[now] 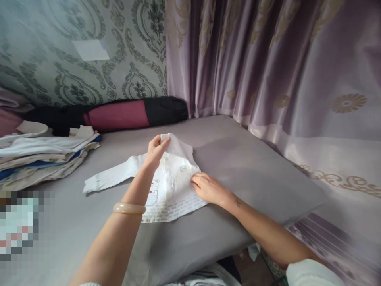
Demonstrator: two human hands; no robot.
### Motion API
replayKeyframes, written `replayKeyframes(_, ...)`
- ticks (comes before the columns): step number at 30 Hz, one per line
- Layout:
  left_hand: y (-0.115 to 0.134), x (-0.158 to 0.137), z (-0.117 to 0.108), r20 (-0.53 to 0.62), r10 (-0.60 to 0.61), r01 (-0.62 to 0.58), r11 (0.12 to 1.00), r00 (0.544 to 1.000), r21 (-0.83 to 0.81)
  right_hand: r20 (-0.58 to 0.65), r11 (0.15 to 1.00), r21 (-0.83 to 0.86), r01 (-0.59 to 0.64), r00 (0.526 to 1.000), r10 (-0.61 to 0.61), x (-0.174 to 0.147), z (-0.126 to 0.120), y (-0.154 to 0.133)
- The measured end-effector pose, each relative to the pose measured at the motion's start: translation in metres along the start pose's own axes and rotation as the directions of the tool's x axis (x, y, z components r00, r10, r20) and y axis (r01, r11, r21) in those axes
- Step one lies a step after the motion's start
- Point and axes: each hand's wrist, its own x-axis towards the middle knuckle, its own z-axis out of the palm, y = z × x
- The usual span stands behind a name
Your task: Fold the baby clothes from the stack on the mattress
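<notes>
A small white long-sleeved baby shirt (pixel 169 190) with a bear print and a band of small lettering along its hem lies on the grey bed sheet (pixel 238 167). One sleeve stretches flat to the left, while the other side is lifted and folded inward. My left hand (pixel 156 151) is closed on the end of the folded part, near the top of the shirt, thumb uppermost. At the shirt's right side edge, my right hand (pixel 210 190) pinches the fabric with fingers together. The fingertips of my right hand are partly hidden.
To the left is a stack of folded clothes (pixel 44 155). A long black and maroon roll (pixel 119 115) lies along the patterned wall. Purple curtains (pixel 268 71) hang at the back and right, beside the bed's edge. More fabric (pixel 205 278) shows below the near edge.
</notes>
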Motion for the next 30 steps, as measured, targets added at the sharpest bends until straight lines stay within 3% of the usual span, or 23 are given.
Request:
replayKeyframes(7,-0.025,-0.015,-0.038,-0.072,-0.011,0.025,0.982,0.997,0.188,-0.097,0.975,0.089,-0.201,0.973,0.210,0.030,-0.028,0.017)
replayKeyframes(13,-0.052,-0.024,-0.055,-0.094,-0.030,0.068,0.901,0.995,0.428,-0.153,0.971,-0.033,-0.236,0.961,0.229,0.065,-0.013,0.025)
replayKeyframes(18,-0.057,-0.028,-0.059,-0.162,0.009,0.097,0.768,0.987,0.633,-0.160,0.955,-0.022,-0.295,0.944,0.288,0.089,-0.001,0.024)
replayKeyframes(22,-0.057,-0.031,-0.057,-0.188,0.047,0.109,0.671,0.981,0.734,-0.143,0.875,0.114,-0.471,0.864,0.484,0.110,-0.002,0.031)
replayKeyframes(30,-0.062,-0.033,-0.054,-0.203,0.066,0.112,0.649,0.977,0.753,-0.111,0.820,0.157,-0.550,0.816,0.568,0.138,0.002,0.030)
